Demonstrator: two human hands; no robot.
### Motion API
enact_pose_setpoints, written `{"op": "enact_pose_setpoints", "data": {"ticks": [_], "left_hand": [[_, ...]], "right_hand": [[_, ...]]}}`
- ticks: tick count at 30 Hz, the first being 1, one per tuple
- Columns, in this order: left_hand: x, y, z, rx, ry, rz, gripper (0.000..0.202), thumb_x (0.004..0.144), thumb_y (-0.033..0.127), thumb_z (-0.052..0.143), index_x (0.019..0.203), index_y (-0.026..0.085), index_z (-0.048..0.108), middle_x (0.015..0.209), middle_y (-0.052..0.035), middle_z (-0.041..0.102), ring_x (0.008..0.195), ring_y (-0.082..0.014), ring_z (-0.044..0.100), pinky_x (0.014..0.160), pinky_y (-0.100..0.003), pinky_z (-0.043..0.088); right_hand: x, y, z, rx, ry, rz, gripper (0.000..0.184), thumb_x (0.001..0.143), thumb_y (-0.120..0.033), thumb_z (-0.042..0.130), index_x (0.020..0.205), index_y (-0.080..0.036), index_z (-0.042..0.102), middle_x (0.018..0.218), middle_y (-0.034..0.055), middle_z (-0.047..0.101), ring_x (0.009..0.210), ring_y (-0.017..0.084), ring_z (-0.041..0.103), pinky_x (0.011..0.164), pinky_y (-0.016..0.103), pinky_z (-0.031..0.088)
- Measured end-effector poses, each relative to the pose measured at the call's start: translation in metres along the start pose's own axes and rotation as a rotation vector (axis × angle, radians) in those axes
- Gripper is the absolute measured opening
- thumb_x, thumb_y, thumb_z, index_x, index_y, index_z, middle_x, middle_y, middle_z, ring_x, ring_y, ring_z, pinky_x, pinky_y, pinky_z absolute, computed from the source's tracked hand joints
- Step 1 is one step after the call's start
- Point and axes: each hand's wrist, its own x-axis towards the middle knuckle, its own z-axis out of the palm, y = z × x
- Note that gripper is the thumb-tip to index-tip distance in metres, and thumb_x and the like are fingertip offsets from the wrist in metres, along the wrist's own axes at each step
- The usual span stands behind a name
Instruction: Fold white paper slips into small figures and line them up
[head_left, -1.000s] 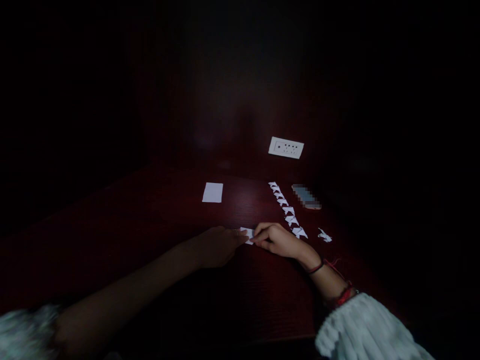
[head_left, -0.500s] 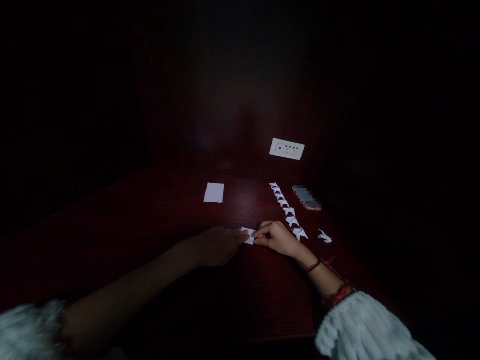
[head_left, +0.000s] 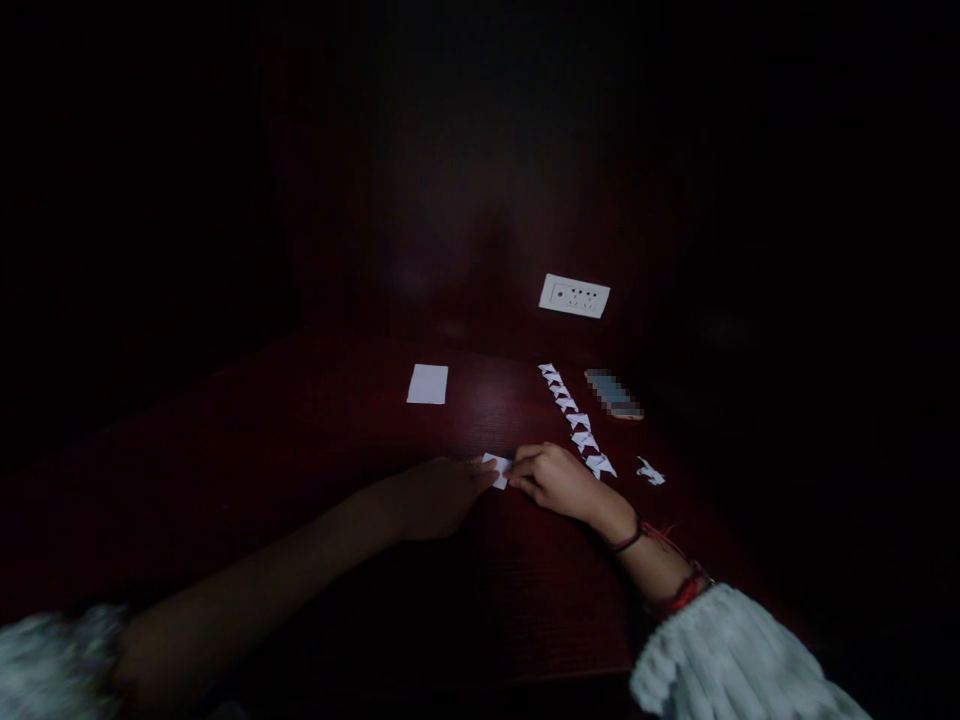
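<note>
A small white piece of paper [head_left: 498,467] lies on the dark red table [head_left: 315,450], held between both hands. My left hand [head_left: 439,493] pinches its left edge with the fingertips. From the right, my right hand [head_left: 556,480] presses on its other edge with curled fingers. A row of several small folded white paper shapes [head_left: 575,419] runs diagonally just beyond my right hand. One more folded shape [head_left: 649,471] lies apart to the right.
A flat white paper sheet [head_left: 427,384] lies further back on the table. A phone [head_left: 613,394] rests beside the row of shapes. A white wall socket [head_left: 574,295] sits on the dark back panel. The surroundings are very dark.
Both hands stay on the small paper, with only slight finger shifts. My right wrist has turned a little.
</note>
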Motion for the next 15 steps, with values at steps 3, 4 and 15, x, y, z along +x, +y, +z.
{"op": "enact_pose_setpoints", "data": {"ticks": [3,4,15], "left_hand": [[0.0017,0.002,0.0002,0.021,0.003,-0.009,0.045,0.077,0.011,0.034,0.121,0.01,0.028,0.127,-0.0148,0.03,0.114,-0.0231,0.032,0.087,-0.035,0.032],[0.0023,0.0025,0.0001,0.022,0.001,-0.016,0.045,0.077,0.011,0.034,0.121,0.01,0.028,0.126,-0.0149,0.031,0.113,-0.023,0.033,0.087,-0.035,0.032],[0.0056,0.0019,-0.0002,-0.051,0.0,-0.069,0.049,0.075,0.01,0.034,0.123,0.015,0.028,0.126,-0.0097,0.033,0.112,-0.0191,0.035,0.088,-0.032,0.031]], "right_hand": [[-0.0011,-0.0015,-0.0028,-0.083,-0.018,-0.023,0.018,0.077,-0.019,0.043,0.083,-0.018,0.061,0.079,0.0028,0.056,0.072,0.01,0.051,0.069,0.022,0.034],[-0.0014,-0.0018,-0.0034,-0.095,-0.026,-0.023,0.019,0.077,-0.019,0.043,0.083,-0.018,0.061,0.079,0.0028,0.056,0.071,0.01,0.051,0.067,0.022,0.034],[-0.0026,0.0,-0.0049,-0.1,-0.022,-0.036,0.023,0.075,-0.017,0.043,0.091,-0.021,0.059,0.084,0.002,0.055,0.075,0.011,0.051,0.071,0.022,0.034]]}}
